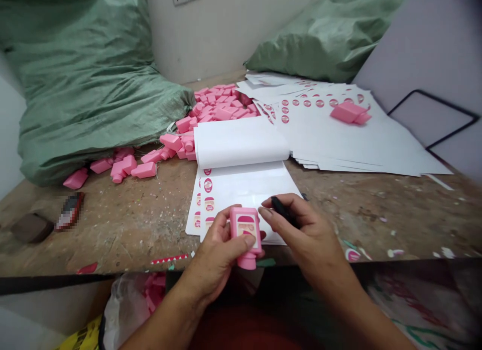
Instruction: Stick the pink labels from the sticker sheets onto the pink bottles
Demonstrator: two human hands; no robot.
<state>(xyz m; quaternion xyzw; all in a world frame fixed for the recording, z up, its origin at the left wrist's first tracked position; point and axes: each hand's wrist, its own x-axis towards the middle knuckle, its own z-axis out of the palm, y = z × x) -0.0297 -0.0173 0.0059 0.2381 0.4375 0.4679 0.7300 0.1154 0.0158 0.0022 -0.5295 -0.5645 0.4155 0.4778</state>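
Note:
My left hand (pixel 222 249) is closed around a small pink plastic bottle (pixel 240 213), its neck pointing toward me. A label (pixel 245 224) with a pink and cream print sits on the bottle's face, with my left thumb pressed on it. Just right of the bottle, my right hand (pixel 301 224) grips a thin black tool (pixel 280 208); its kind is not clear, as the fingers cover much of it. Under and beyond both hands lies a sticker sheet (pixel 241 189) with round and shaped labels along its left side, its far part folded over.
Many pink bottles (pixel 222 106) are heaped at the back beside a green sack (pixel 94 89). Stacked label sheets (pixel 339 144) lie at right, with one pink bottle (pixel 350 113) on top. Another green sack (pixel 320 38) rests behind. A black wire frame (pixel 448 106) leans right.

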